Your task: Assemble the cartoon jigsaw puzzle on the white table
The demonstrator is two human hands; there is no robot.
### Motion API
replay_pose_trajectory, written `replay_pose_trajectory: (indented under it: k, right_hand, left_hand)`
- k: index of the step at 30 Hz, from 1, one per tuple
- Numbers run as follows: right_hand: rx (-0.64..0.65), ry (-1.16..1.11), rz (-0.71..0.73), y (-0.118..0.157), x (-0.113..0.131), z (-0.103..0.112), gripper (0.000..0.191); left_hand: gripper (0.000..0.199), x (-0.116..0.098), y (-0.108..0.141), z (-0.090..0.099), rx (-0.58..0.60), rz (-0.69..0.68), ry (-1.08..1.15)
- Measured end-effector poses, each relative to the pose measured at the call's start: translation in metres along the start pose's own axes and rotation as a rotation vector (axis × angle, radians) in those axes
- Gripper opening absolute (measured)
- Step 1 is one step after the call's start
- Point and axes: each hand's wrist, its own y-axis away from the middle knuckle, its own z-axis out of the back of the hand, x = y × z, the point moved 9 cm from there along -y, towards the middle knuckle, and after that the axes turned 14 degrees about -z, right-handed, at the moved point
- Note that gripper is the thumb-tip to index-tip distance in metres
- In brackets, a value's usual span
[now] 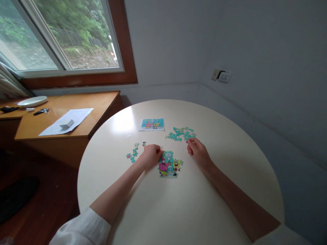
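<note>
Two bare hands work over a round, glossy cream-white tabletop (178, 211). The partly assembled cardboard jigsaw section, showing pink, pale-teal and yellow cartoon figures (168, 166), lies flat near the middle of the table, between the forearms; its outer edges are uneven, so assembly is judged incomplete. Step in hand, as judged: fitting or adjusting at the section's upper-left edge. Next move seems to call for lining up tab and socket there, then pressing flat while the section is kept from sliding. Left hand (152, 153): fingers curled downward, tips at that edge, apparently touching it; opening hidden by the hand's back, so cannot tell whether a piece is held. Right hand (198, 152): loosely curled, thumb and index tips close together at the near border of a heap of loose teal-and-pale-green jigsaw pieces (178, 134); exact gap unresolved, any piece between them cannot be confirmed. Left of the left hand: a small scatter of teal, pink and pale pieces (133, 159). Beyond: a rectangular printed paper picture of similar figures (152, 125).
</note>
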Motion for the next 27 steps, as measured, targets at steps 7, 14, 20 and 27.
replay_pose_trajectory:
  k: [7, 14, 20, 27]
  right_hand:
    - [-0.006, 0.012, -0.007, -0.001, -0.001, 0.000, 0.024]
    - [-0.007, 0.004, -0.011, -0.001, -0.002, 0.001, 0.025]
    - [-0.020, -0.001, 0.002, -0.003, -0.003, 0.002, 0.026]
    - [-0.015, -0.006, 0.006, -0.003, -0.003, 0.003, 0.025]
  left_hand:
    - [0.021, -0.001, 0.000, 0.003, -0.018, 0.012, 0.012]
    - [0.021, -0.001, 0.001, 0.003, -0.033, 0.007, 0.045]
    - [0.026, -0.001, 0.003, 0.006, -0.102, 0.000, 0.121]
    - [0.030, 0.009, 0.004, 0.011, -0.189, 0.035, 0.300]
